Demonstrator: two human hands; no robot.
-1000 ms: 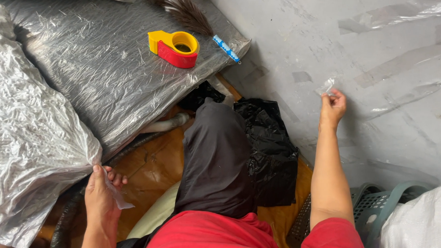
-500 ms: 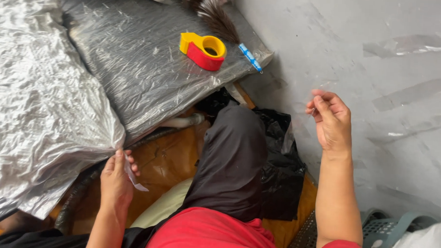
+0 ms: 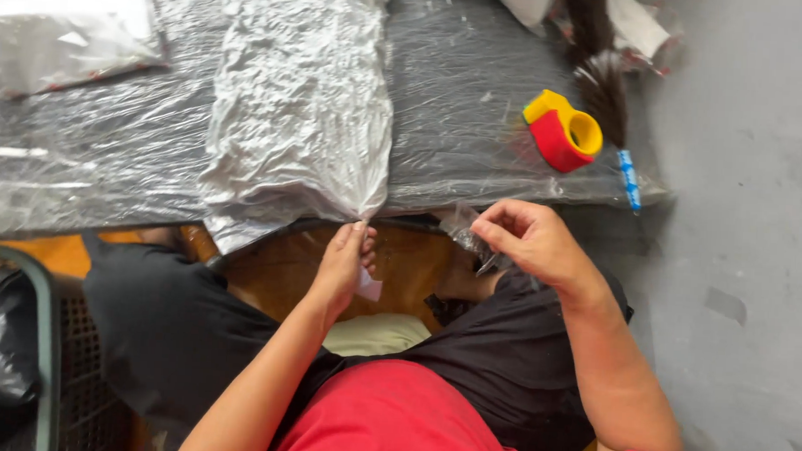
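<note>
Left hand [image 3: 344, 266] had a tight pinch grip on the gathered neck of the crinkled silvery plastic bag [image 3: 300, 106]. Right hand [image 3: 534, 243] pinched a clear tape strip [image 3: 466, 229] just right of that bag, below the red-and-yellow tape dispenser [image 3: 562, 132].

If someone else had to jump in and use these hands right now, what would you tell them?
Left hand: pinching the gathered neck of the crinkled silvery plastic bag, which lies on the dark sheet covered in clear film.
Right hand: holding a small crumpled piece of clear tape or film in its fingertips, close to the bag's neck but apart from it.
Nearby: the red and yellow tape dispenser sits on the sheet, beyond the right hand.
Done: bag neck gathered; piece in hand.
Left: nothing is wrapped around the neck yet, so it is held shut only by the pinch.
</note>
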